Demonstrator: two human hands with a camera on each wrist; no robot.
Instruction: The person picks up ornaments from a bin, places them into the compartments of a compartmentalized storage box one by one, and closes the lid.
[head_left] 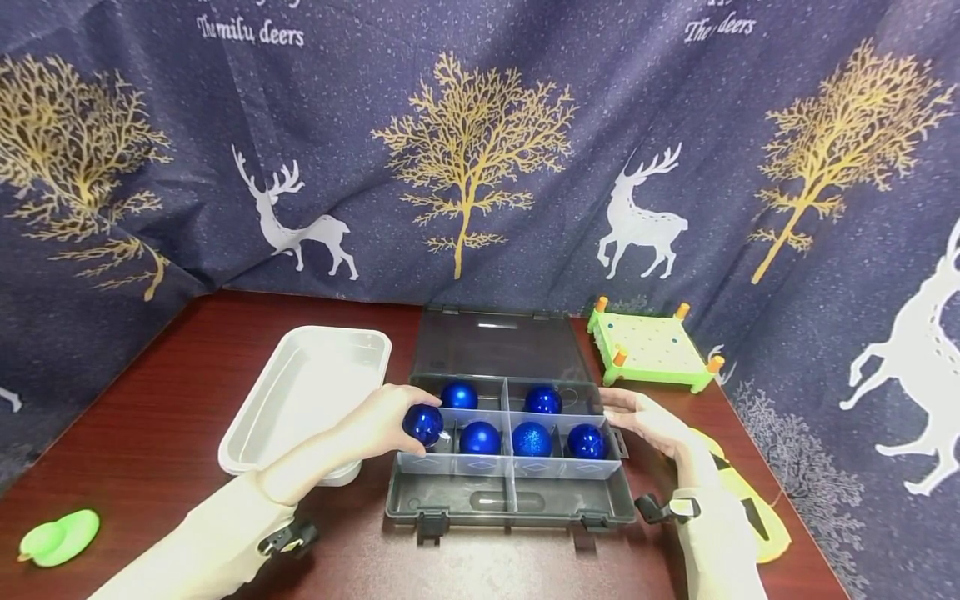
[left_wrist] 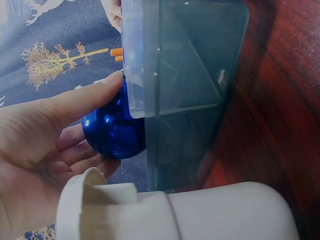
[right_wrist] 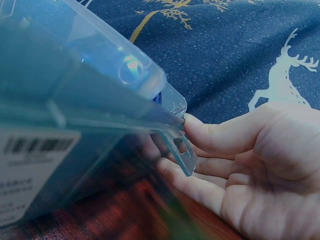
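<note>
A dark see-through storage box (head_left: 491, 502) lies on the table with its lid (head_left: 501, 350) folded back and clear dividers (head_left: 457, 464) inside. Several shiny blue balls (head_left: 480, 438) sit in its compartments, one of them glittery (head_left: 532, 439). My left hand (head_left: 382, 421) grips another blue ball (head_left: 423, 424) between thumb and fingers at the box's left side; in the left wrist view this ball (left_wrist: 112, 127) is partly behind the box's wall. At the box's right side, my right hand (head_left: 647, 421) holds the edge, its thumb at the rim beside a side tab (right_wrist: 182, 152).
A white tray (head_left: 262, 400) stands left of the box, near the left forearm. At far left lies a green toy duck (head_left: 63, 537). Behind the right hand is a green stand with orange pegs (head_left: 651, 348); a yellow item (head_left: 761, 517) lies beyond the right wrist.
</note>
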